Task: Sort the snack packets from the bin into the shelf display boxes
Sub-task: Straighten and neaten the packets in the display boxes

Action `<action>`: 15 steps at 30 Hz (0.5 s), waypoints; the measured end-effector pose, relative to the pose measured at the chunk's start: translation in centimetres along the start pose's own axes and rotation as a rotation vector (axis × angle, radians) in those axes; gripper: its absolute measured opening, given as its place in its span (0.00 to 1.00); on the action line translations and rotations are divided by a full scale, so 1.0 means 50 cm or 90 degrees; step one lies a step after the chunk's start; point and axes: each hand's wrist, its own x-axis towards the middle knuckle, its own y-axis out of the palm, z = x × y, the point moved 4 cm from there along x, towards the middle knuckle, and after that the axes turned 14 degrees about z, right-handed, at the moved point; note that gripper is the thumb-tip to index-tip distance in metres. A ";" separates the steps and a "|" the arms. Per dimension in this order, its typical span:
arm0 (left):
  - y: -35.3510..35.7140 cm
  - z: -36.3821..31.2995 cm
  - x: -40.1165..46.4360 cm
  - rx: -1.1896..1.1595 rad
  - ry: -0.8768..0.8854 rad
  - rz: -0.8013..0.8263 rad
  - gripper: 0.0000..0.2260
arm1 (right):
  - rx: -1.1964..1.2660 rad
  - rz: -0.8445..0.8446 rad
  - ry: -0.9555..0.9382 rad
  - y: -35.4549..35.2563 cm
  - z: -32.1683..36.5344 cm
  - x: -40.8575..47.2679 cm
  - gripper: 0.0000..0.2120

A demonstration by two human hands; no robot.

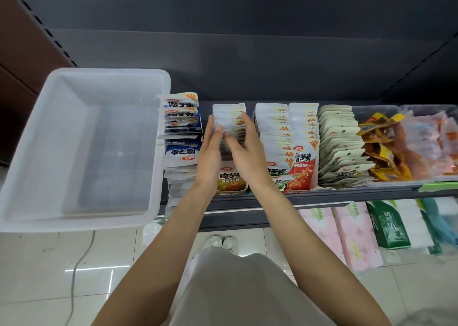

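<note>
Both forearms reach to 12 o'clock, left hand and right hand with straight fingers squeezing the yellow packet row in its display box, bin at 9 o'clock looks empty; uneven squeeze could buckle packets upward.

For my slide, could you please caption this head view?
Both hands straighten a row of yellow packets beside the empty bin.

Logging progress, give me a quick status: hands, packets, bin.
Left hand and right hand flank the yellow packet row, fingers straight, squaring it. White bin looks empty. Nothing in the way.
</note>
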 end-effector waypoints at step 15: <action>0.004 -0.012 -0.003 0.013 0.009 -0.004 0.22 | -0.559 0.097 -0.041 -0.005 0.014 0.007 0.29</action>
